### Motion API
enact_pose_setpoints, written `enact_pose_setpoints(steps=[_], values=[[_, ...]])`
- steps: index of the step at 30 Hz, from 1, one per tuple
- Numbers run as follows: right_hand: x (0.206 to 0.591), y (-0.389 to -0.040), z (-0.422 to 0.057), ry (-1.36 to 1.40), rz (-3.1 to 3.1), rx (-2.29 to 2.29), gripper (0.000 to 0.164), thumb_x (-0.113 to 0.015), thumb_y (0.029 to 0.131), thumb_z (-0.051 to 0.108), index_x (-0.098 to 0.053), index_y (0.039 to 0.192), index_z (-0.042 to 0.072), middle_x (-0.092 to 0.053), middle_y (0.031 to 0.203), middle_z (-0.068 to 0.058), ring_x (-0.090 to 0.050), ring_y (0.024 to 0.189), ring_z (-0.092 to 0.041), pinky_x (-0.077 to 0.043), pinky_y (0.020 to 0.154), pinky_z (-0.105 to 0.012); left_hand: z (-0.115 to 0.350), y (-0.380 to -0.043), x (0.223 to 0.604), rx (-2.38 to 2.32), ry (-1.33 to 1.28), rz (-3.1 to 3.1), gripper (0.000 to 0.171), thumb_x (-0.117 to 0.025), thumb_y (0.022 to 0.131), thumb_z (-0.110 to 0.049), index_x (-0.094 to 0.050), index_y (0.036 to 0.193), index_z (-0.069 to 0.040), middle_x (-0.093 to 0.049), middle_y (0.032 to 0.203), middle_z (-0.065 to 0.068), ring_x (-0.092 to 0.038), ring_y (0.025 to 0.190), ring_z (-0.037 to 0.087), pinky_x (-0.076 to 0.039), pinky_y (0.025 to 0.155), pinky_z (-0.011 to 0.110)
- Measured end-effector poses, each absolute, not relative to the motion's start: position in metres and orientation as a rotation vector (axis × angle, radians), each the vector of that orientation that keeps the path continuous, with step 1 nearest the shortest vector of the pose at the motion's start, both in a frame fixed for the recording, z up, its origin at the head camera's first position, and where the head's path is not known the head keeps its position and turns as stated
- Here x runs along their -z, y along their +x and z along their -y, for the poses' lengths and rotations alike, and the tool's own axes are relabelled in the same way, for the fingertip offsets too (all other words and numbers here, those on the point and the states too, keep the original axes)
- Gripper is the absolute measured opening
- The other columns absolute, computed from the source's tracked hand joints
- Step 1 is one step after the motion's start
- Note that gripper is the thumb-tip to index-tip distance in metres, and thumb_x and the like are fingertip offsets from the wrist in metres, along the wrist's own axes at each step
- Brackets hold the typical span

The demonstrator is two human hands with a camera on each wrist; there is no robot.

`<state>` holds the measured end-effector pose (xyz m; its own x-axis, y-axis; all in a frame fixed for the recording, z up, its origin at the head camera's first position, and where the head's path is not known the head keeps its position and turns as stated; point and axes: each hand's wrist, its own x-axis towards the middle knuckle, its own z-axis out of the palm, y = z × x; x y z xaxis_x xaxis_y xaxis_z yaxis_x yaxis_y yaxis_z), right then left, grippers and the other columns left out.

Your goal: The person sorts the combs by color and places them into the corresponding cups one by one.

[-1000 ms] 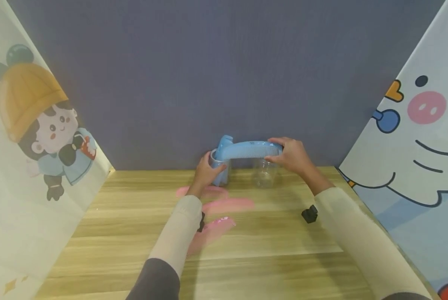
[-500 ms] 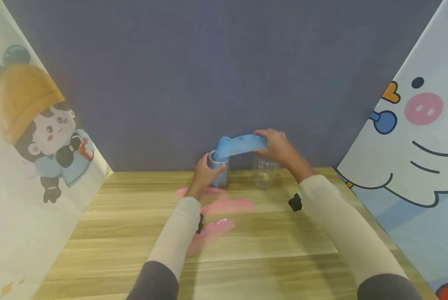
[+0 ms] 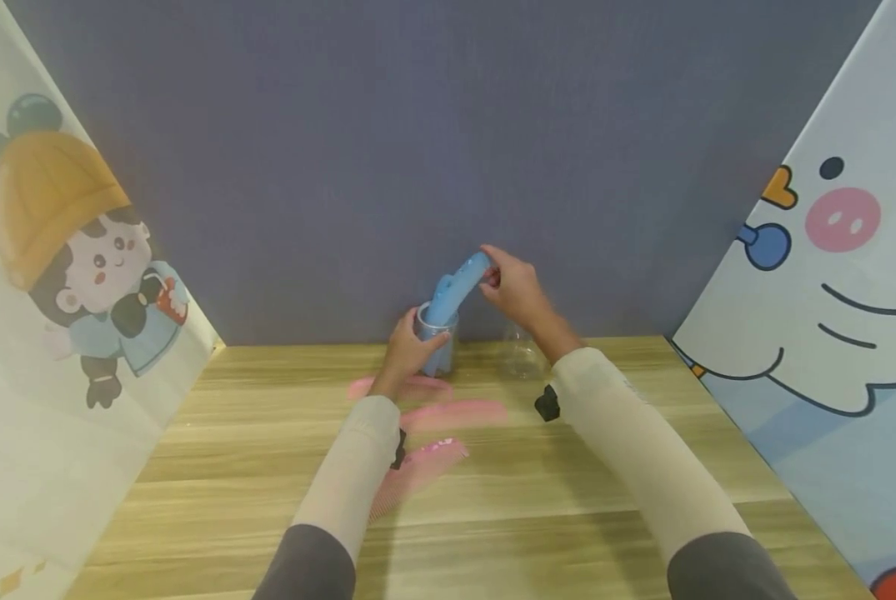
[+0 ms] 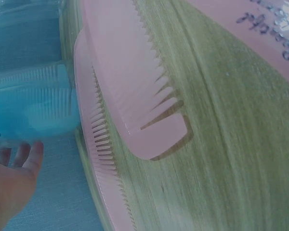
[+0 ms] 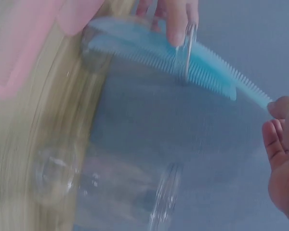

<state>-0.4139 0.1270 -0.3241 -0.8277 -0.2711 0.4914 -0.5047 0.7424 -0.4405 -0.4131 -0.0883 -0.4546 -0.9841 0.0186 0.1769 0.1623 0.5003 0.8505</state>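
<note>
Near the back wall, my left hand (image 3: 408, 348) grips a clear jar (image 3: 440, 360) standing on the table. My right hand (image 3: 518, 287) pinches the upper end of a light blue comb (image 3: 464, 282). This comb slants down to the left, its lower part inside the jar. A second blue comb (image 5: 207, 83) stands in the same jar, its toothed end out past the rim (image 5: 189, 53) in the right wrist view. The left wrist view shows the fingers (image 4: 31, 156) of my left hand beside the jar, with blue teeth visible through its wall.
Several pink combs lie on the wooden table in front of the jar: one far (image 3: 410, 386), one middle (image 3: 463, 412), one nearer (image 3: 417, 471) by my left sleeve. Another clear jar (image 3: 521, 360) stands to the right, partly behind my right hand. A grey wall (image 3: 342, 167) closes the back.
My right hand has moved left toward the held jar. The blue comb has swung from nearly level to steeply slanted, its lower end going into the jar. My left hand stays put.
</note>
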Motion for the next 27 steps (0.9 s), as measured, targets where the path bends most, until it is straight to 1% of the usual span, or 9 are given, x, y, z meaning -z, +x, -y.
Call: enact_pose_setpoints(steps=[2, 5, 10, 12, 14, 16, 18, 22, 27], values=[[0.323, -0.414, -0.121, 0.597, 2.538, -0.845, 0.064, -0.071, 0.089, 0.005, -0.048, 0.149, 0.002, -0.075, 0.110, -0.017, -0.073, 0.096, -0.028, -0.061, 0.086, -0.038, 0.088, -0.413, 0.454, 1.493, -0.158, 2.596, 0.090, -0.076, 0.088, -0.049, -0.032, 0.157, -0.012, -0.044, 0.154, 0.015, -0.046, 0.140, 0.037, -0.040, 0.117, 0.055], [0.322, -0.413, -0.115, 0.594, 2.570, -0.877, 0.066, -0.071, 0.093, 0.012, -0.044, 0.152, 0.004, -0.073, 0.119, -0.016, -0.072, 0.100, -0.027, -0.061, 0.088, -0.037, 0.088, -0.413, 0.452, 1.497, -0.161, 2.597, 0.089, -0.076, 0.088, -0.049, -0.032, 0.157, -0.012, -0.045, 0.152, 0.016, -0.047, 0.138, 0.038, -0.041, 0.116, 0.056], [0.318, -0.416, -0.109, 0.585, 2.655, -0.850, 0.071, -0.068, 0.098, 0.023, -0.035, 0.158, 0.006, -0.066, 0.131, -0.017, -0.066, 0.112, -0.029, -0.057, 0.095, -0.043, 0.088, -0.415, 0.451, 1.515, -0.160, 2.613, 0.093, -0.074, 0.088, -0.053, -0.028, 0.159, -0.013, -0.042, 0.155, 0.016, -0.045, 0.141, 0.039, -0.040, 0.117, 0.058], [0.318, -0.418, -0.108, 0.619, 2.727, -0.781, 0.076, -0.067, 0.098, 0.026, -0.028, 0.161, 0.006, -0.058, 0.143, -0.019, -0.059, 0.125, -0.033, -0.051, 0.106, -0.047, 0.088, -0.417, 0.453, 1.511, -0.155, 2.627, 0.095, -0.073, 0.088, -0.055, -0.026, 0.160, -0.014, -0.039, 0.158, 0.015, -0.043, 0.143, 0.038, -0.038, 0.118, 0.058], [0.318, -0.419, -0.108, 0.659, 2.799, -0.716, 0.082, -0.066, 0.099, 0.029, -0.020, 0.163, 0.007, -0.045, 0.155, -0.021, -0.048, 0.139, -0.036, -0.042, 0.116, -0.050, 0.087, -0.418, 0.456, 1.515, -0.157, 2.633, 0.096, -0.074, 0.088, -0.056, -0.026, 0.160, -0.014, -0.038, 0.159, 0.016, -0.042, 0.144, 0.039, -0.038, 0.118, 0.058], [0.320, -0.417, -0.109, 0.688, 2.837, -0.690, 0.085, -0.066, 0.099, 0.029, -0.016, 0.163, 0.007, -0.034, 0.162, -0.021, -0.038, 0.147, -0.038, -0.033, 0.123, -0.051, 0.087, -0.419, 0.459, 1.510, -0.160, 2.632, 0.096, -0.074, 0.087, -0.056, -0.027, 0.159, -0.014, -0.039, 0.158, 0.016, -0.042, 0.144, 0.038, -0.037, 0.118, 0.058], [0.322, -0.416, -0.110, 0.677, 2.845, -0.694, 0.085, -0.066, 0.099, 0.030, -0.015, 0.163, 0.006, -0.029, 0.165, -0.021, -0.031, 0.152, -0.038, -0.027, 0.126, -0.052, 0.087, -0.419, 0.461, 1.507, -0.163, 2.625, 0.096, -0.075, 0.087, -0.056, -0.029, 0.159, -0.014, -0.041, 0.157, 0.016, -0.044, 0.143, 0.038, -0.038, 0.118, 0.058], [0.327, -0.413, -0.117, 0.612, 2.820, -0.731, 0.083, -0.066, 0.098, 0.028, -0.020, 0.162, 0.002, -0.031, 0.163, -0.024, -0.030, 0.151, -0.042, -0.026, 0.126, -0.055, 0.087, -0.418, 0.462, 1.491, -0.165, 2.601, 0.094, -0.077, 0.086, -0.054, -0.032, 0.157, -0.013, -0.046, 0.152, 0.017, -0.048, 0.138, 0.038, -0.040, 0.116, 0.057], [0.334, -0.413, -0.134, 0.490, 2.826, -0.801, 0.084, -0.069, 0.096, 0.032, -0.023, 0.161, 0.005, -0.028, 0.164, -0.026, -0.025, 0.152, -0.046, -0.024, 0.124, -0.061, 0.087, -0.417, 0.459, 1.516, -0.176, 2.573, 0.089, -0.078, 0.087, -0.046, -0.034, 0.156, -0.010, -0.047, 0.151, 0.017, -0.049, 0.137, 0.037, -0.041, 0.116, 0.056]])
